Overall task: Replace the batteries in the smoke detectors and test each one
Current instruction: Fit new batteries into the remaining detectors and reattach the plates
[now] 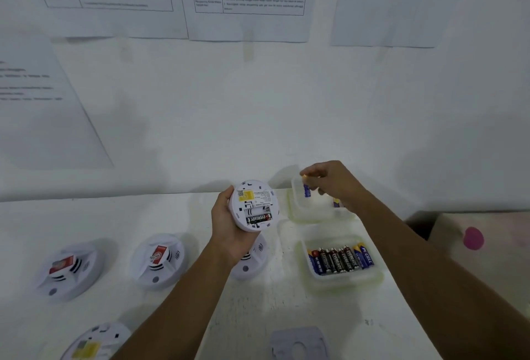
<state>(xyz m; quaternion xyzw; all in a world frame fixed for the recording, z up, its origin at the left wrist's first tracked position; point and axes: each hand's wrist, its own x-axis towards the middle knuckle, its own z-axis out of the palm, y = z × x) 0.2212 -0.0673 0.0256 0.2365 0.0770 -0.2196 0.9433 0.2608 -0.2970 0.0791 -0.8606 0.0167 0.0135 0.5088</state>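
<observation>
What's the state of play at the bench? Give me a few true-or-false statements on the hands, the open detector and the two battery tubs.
1. The left hand holds a smoke detector with its back turned to the camera. True.
2. Both slots of its battery bay are filled. False: one black battery sits in it, and the slot above is empty.
3. The right hand pinches a blue battery over the far tub. True.
4. The near tub holds nothing. False: a row of batteries lies in it.
</observation>
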